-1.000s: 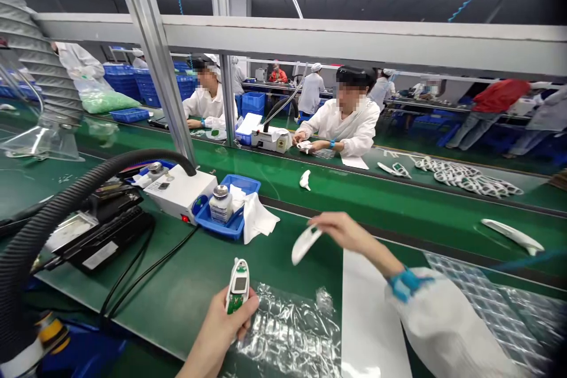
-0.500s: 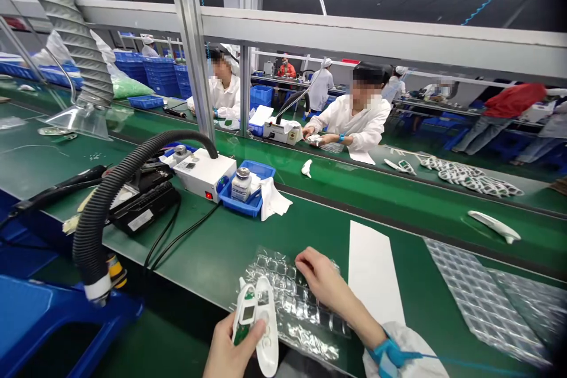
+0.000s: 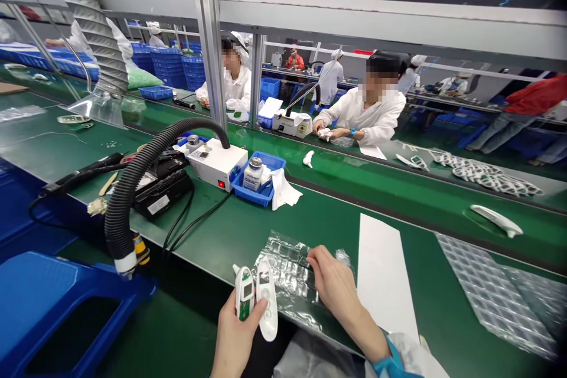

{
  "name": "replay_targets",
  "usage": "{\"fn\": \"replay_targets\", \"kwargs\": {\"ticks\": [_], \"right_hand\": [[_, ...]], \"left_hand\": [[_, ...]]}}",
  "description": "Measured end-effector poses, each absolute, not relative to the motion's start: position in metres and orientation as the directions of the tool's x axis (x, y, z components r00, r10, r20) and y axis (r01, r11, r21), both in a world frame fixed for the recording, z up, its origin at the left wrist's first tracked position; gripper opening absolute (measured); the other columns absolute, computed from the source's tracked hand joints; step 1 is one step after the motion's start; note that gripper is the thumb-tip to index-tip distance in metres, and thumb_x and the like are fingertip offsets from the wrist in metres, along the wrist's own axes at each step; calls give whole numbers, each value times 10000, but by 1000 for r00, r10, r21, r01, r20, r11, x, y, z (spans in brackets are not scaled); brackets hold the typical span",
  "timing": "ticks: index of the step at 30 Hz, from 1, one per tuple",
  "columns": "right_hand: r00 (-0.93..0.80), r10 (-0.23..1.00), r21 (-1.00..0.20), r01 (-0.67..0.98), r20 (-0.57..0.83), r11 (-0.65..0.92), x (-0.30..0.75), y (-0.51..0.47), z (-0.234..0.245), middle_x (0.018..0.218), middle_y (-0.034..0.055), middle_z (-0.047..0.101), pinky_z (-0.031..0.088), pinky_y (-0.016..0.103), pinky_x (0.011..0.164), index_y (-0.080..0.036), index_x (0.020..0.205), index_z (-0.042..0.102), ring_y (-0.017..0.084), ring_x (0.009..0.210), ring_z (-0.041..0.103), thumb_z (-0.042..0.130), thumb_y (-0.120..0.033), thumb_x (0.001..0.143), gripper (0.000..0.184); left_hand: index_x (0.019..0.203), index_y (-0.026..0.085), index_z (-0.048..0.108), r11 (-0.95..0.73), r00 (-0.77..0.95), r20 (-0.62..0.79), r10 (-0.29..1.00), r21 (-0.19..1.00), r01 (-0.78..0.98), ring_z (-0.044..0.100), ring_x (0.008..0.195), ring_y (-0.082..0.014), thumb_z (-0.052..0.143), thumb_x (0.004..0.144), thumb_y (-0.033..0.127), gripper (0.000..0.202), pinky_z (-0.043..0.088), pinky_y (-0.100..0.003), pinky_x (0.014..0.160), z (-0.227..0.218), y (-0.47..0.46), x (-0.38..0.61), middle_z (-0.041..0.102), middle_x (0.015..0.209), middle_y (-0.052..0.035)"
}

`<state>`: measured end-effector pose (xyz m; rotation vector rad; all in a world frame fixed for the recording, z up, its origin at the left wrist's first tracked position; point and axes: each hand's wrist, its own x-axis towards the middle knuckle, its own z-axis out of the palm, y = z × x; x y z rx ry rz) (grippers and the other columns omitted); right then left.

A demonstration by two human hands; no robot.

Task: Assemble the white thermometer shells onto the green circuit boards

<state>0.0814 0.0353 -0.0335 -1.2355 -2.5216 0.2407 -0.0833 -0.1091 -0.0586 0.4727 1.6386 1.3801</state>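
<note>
My left hand (image 3: pixel 241 331) grips two parts of a white handheld device at the front edge of the bench. One is a housing half (image 3: pixel 245 293) with a pointed tip, a small screen and a green circuit board. Beside it, under my thumb, lies a white cover (image 3: pixel 267 307) with a window and round buttons. My right hand (image 3: pixel 332 277) is over a clear, pocketed plastic sheet (image 3: pixel 287 271), its fingertips pinched together at the sheet. What they hold, if anything, is too small to make out. A blue strap (image 3: pixel 392 360) circles my right wrist.
White paper (image 3: pixel 383 271) lies right of my right hand, with more pocketed sheets (image 3: pixel 491 289) beyond. A blue tray (image 3: pixel 257 192) with a bottle stands by a white box (image 3: pixel 217 162) with a black hose (image 3: pixel 117 212). Behind runs a green conveyor (image 3: pixel 354 174); co-workers sit across it.
The view has shifted, so the bench appears further right and slightly higher. My left hand still holds both white parts, now a little higher. My right hand stays pinched over the plastic sheet.
</note>
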Motion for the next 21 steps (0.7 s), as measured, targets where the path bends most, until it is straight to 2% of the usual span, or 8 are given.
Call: {"fn": "replay_targets", "kwargs": {"ticks": [2, 4, 6, 9, 11, 15, 21], "right_hand": [[-575, 788, -265, 742, 220, 616, 81, 35, -31, 829, 51, 605, 306, 282, 518, -203, 848, 491, 195, 628, 592, 303, -185, 967, 223], [-564, 791, -307, 730, 235, 611, 81, 35, -24, 827, 47, 591, 320, 278, 522, -209, 843, 477, 187, 623, 580, 305, -193, 964, 211], [-559, 795, -411, 684, 236, 603, 78, 33, -15, 805, 30, 572, 352, 273, 549, -219, 819, 462, 175, 625, 563, 326, -220, 965, 199], [-630, 757, -575, 560, 172, 596, 71, 23, 0, 760, 5, 556, 378, 271, 586, -230, 782, 447, 164, 639, 544, 369, -227, 959, 194], [-702, 701, -617, 497, 126, 609, 64, 14, 6, 760, 6, 560, 380, 275, 598, -230, 779, 453, 168, 664, 544, 380, -206, 953, 191], [-775, 625, -560, 482, 87, 675, 54, 4, 6, 813, 19, 578, 376, 289, 628, -225, 818, 479, 181, 706, 546, 385, -184, 949, 167], [-786, 615, -479, 517, 63, 710, 53, 2, -1, 841, 11, 588, 366, 297, 652, -226, 845, 477, 183, 718, 548, 388, -149, 941, 152]], "left_hand": [[1019, 128, 643, 287, -509, -386, 770, 921, -264, 647, 871, -277, 742, 689, 458, 477, 489, -317, 756, -59, -110, -84, 738, 950, -106], [1012, 131, 653, 283, -504, -392, 769, 917, -282, 649, 872, -271, 743, 692, 452, 462, 492, -303, 745, -57, -111, -85, 741, 938, -97], [977, 133, 673, 276, -509, -392, 767, 917, -289, 648, 850, -261, 753, 683, 445, 436, 494, -289, 725, -53, -112, -84, 744, 907, -86], [880, 133, 697, 282, -515, -386, 765, 920, -271, 630, 710, -221, 767, 663, 435, 378, 484, -268, 619, -46, -113, -82, 731, 777, -57], [824, 134, 701, 295, -510, -378, 772, 925, -240, 598, 634, -192, 766, 662, 413, 329, 465, -256, 566, -42, -112, -79, 709, 715, -40], [793, 144, 692, 289, -481, -345, 806, 938, -190, 557, 631, -163, 758, 681, 366, 257, 450, -246, 594, -42, -112, -76, 692, 714, -24], [803, 141, 681, 290, -451, -351, 821, 936, -199, 525, 645, -155, 755, 689, 373, 269, 435, -240, 600, -47, -113, -74, 670, 713, -20]]}}
